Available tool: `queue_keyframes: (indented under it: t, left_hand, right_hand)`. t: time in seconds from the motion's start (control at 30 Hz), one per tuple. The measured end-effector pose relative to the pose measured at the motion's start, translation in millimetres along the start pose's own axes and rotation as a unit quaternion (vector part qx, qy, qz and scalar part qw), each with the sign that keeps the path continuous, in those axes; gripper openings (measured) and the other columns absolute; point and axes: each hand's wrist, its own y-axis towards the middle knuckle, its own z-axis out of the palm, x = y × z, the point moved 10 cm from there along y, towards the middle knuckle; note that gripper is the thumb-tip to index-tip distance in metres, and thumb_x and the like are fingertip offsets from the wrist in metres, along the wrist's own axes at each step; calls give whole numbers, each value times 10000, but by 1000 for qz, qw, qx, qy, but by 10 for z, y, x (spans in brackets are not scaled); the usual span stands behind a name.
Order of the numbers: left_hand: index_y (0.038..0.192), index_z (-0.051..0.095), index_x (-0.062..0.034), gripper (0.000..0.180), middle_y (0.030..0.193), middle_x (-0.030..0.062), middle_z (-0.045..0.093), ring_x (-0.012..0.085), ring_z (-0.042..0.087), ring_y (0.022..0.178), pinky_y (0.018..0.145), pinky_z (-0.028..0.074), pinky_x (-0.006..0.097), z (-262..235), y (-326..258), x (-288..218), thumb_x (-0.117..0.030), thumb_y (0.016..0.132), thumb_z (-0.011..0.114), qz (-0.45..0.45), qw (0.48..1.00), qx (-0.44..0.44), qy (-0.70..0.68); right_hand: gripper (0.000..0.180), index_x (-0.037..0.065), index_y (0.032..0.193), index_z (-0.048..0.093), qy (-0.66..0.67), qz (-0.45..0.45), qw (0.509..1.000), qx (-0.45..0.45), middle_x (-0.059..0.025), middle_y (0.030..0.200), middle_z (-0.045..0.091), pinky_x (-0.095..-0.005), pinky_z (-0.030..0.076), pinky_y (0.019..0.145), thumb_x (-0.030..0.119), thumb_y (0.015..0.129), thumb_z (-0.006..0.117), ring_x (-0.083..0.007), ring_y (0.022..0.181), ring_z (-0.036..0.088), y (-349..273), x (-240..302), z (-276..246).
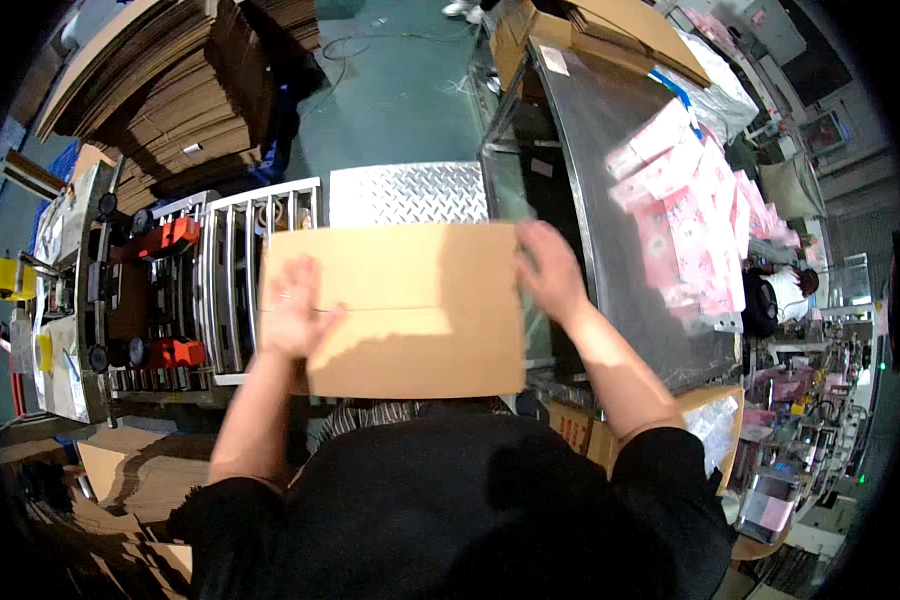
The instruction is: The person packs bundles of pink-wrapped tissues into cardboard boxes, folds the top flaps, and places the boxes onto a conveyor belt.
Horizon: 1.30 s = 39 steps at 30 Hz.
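Note:
A closed brown cardboard box (pixel 420 300) lies in front of me, with a seam running across its upper face. My left hand (pixel 305 308) is laid flat on the left part of the top, fingers stretched out and thumb spread. At the far right corner, my right hand (pixel 550 268) grips the box's edge, its fingers bent over the rim and slightly blurred. The underside of the box is hidden.
A roller conveyor (pixel 260 265) with a red-armed taping machine (pixel 160 240) stands left. Beyond the box is a diamond-plate metal surface (pixel 405 192). Flattened cartons (pixel 185 110) are stacked far left. A dark table (pixel 610 190) at right bears pink printed packages (pixel 685 220).

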Motion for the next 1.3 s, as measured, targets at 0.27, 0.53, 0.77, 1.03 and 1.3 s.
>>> queue_keyframes:
  t: [0.27,0.53,0.77,1.03,1.3]
  left_hand:
    - [1434,419,-95,941,1394,174,497,297,516,1247,1008,403,532,810,-352,1673,-814,835,316,-235,606,200,-733]
    - [1535,114,-142,1193,1575,138,180,418,220,1402,1001,308,671,978,-499,770,-962,670,155,-151,565,282,-760]
    - [1374,332,-16,675,1216,274,584,388,622,1065,922,481,442,564,-216,-92,-253,847,681,-74,893,-39,-442]
    - [1476,261,-21,739,1457,193,403,328,477,1277,1058,385,383,831,-217,1855,72,821,590,-23,871,-135,-472]
    - [1533,163,-253,671,1543,197,181,410,268,1381,1113,292,452,2094,334,231,-501,970,430,-241,929,31,-279]
  right_hand:
    - [762,47,1438,368,544,357,744,150,-161,1441,427,-466,294,1112,465,867,649,-252,1317,410,-1014,-451,2314]
    - [453,-16,1279,439,197,53,866,456,-157,1059,631,-344,530,688,277,947,537,-229,899,627,-654,1707,550]
    - [508,3,1301,506,169,-88,874,446,-247,1254,575,-424,490,886,321,908,557,-342,984,631,-463,1855,2128]
    - [946,-119,1459,70,-143,58,939,307,-338,1530,44,-393,135,1189,395,872,603,-402,1450,101,-693,-1115,746]
    - [761,6,1506,120,-11,208,955,209,-250,1565,74,-392,158,1187,196,896,533,-367,1457,96,-885,-2371,1316]
